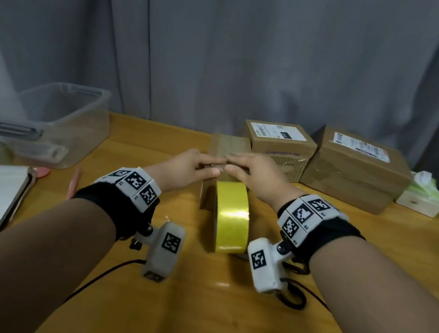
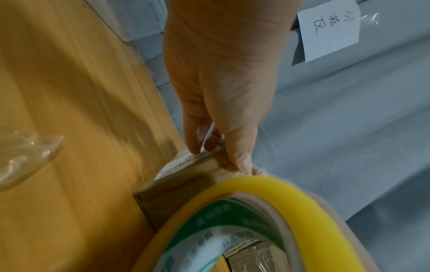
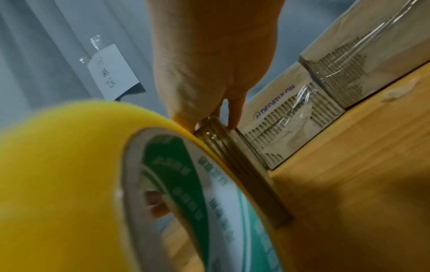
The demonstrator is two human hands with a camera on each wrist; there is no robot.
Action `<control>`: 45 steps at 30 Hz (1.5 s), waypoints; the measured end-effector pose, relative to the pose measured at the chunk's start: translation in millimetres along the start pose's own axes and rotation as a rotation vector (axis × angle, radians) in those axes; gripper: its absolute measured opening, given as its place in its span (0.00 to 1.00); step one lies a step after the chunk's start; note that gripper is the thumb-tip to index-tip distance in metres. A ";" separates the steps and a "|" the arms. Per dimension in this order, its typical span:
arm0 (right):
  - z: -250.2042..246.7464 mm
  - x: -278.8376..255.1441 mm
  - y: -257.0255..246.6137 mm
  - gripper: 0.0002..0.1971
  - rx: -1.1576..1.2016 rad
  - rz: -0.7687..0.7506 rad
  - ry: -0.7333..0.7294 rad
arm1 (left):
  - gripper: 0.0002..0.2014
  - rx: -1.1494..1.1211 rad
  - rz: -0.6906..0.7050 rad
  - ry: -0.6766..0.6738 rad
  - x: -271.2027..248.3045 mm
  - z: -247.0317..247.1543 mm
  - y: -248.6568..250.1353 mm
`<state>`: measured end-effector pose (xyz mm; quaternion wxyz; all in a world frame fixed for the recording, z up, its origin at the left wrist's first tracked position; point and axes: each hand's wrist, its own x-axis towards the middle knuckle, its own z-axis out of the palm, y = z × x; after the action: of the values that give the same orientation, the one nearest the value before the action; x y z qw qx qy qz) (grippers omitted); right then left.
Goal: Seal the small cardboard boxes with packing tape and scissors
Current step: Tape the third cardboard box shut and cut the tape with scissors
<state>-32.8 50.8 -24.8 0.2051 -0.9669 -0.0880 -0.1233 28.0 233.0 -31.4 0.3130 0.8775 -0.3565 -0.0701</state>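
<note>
Pressing down on the top of a small cardboard box [image 1: 228,151] at mid-tabletop [image 1: 223,317], the left hand [image 1: 185,166] and right hand [image 1: 253,170] met fingertip to fingertip, fingers fairly straight, gripping nothing I could make out. The yellow tape roll [image 1: 231,217] stood on edge just before the box. Judging by this, the flaps or a strip were being smoothed; next would come pulling tape and fetching scissors, which I could not pick out with certainty.
</note>
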 end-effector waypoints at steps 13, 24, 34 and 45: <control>11.4 5.0 0.6 0.23 -0.126 0.108 0.019 | 0.26 -0.123 -0.127 0.021 -9.0 -2.8 11.9; -29.3 -55.5 -12.2 0.10 -0.143 0.263 -0.223 | 0.51 -0.076 -0.320 0.061 -44.8 28.2 56.6; -11.7 -123.0 1.5 0.27 -0.221 0.398 -0.542 | 0.47 -0.427 -0.296 0.244 -69.3 52.5 78.4; -23.6 -140.1 7.2 0.23 -0.294 0.439 -0.536 | 0.30 -0.353 -0.301 0.329 -82.8 44.7 69.5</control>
<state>-169.7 17.7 -45.1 0.0555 -0.9799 0.0893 0.1694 -88.8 227.9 -33.5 0.5008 0.8520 -0.1489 -0.0333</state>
